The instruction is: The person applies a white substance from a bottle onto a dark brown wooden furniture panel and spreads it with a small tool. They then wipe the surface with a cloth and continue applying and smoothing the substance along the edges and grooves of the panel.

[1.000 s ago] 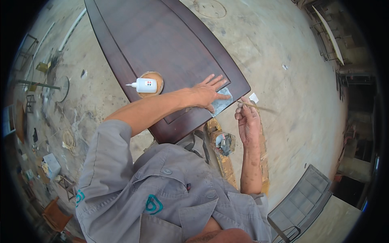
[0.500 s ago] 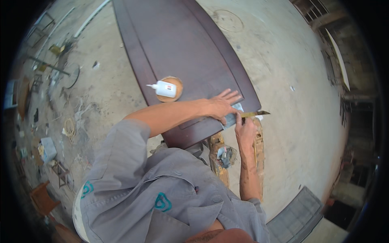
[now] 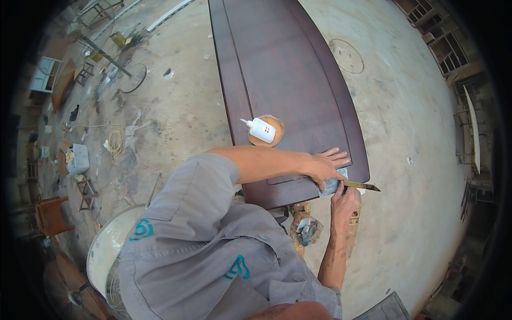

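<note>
A dark reddish-brown panel door (image 3: 288,69) lies flat in front of me. Near its right near corner, my left hand (image 3: 325,166) rests with fingers spread. Thumb and fingers of that hand lie at the edges of a bluish-grey sheet-like patch (image 3: 329,188). My right hand (image 3: 345,201) is closed on a narrow, yellowish knife (image 3: 362,185) with a dark slanted tip pointing right, beyond the panel's edge. Its thumb meets the patch close to my left hand. What the right fingers do underneath is hidden.
A white squeeze bottle (image 3: 261,129) lies on a round tan disc (image 3: 279,129) on the panel. Below the near edge sits a wooden support (image 3: 352,229) and a bag-like container (image 3: 308,231). A fan (image 3: 109,250) stands left; coiled cord (image 3: 114,143) lies on the floor.
The view has shifted, so the panel and both hands appear further right and lower. Both hands keep their places at the panel's corner, the knife still in the right one.
</note>
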Motion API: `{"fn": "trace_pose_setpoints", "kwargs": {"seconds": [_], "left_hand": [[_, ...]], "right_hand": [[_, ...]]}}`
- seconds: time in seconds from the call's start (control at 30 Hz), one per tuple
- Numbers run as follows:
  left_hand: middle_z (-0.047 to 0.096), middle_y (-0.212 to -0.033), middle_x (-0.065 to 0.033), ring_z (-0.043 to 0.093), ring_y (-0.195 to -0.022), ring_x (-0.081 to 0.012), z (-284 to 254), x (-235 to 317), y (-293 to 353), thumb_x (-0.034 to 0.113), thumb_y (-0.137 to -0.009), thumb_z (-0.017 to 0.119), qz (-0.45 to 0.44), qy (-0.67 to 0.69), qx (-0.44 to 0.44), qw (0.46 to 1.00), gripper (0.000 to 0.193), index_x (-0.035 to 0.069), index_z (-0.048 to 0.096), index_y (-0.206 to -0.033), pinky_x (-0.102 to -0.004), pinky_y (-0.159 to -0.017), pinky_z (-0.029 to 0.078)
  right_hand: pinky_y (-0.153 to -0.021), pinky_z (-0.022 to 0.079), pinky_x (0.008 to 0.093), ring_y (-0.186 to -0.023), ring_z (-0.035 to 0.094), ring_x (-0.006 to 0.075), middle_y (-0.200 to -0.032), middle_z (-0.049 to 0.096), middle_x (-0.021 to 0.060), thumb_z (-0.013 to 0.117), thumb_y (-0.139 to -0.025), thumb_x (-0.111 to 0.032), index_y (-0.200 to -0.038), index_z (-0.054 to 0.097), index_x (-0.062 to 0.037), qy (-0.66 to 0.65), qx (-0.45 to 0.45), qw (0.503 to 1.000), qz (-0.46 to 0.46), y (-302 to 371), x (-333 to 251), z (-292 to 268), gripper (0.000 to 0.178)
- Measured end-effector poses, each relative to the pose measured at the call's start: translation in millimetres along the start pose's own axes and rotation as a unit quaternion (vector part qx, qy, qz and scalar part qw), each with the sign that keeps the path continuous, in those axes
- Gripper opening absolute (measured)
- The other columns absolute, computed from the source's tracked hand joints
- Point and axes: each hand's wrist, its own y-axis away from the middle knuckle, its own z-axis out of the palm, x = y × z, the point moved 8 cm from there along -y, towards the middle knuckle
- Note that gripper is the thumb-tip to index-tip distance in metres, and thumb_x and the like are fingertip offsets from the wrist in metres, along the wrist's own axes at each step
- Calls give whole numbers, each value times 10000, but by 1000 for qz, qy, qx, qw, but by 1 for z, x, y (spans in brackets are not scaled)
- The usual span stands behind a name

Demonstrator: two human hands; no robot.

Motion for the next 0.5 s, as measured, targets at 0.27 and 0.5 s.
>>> {"fn": "trace_pose_setpoints", "kwargs": {"seconds": [0.27, 0.5], "left_hand": [[117, -1718, -243, -18, -1602, -426, 4, -1, -2, 445, -740, 872, 0, -8, -1, 1000, 935, 295, 472, -1572, -590, -1284, 12], [106, -1721, -239, -17, -1601, -427, 6, -1, -4, 444, -741, 872, 6, -2, 7, 1000, 935, 296, 471, -1573, -596, -1282, 9]], "right_hand": [[-771, 516, 539, -933, 636, 507, -1012, 656, 309, 633, -999, -142, -1079, 650, 76, -13, -3, 1000, 2, 10, -2, 5, 234], [-764, 526, 532, -918, 650, 487, -996, 674, 285, 629, -1004, -160, -1063, 670, 52, 2, -7, 1000, -6, 10, -7, 2, 224]]}}
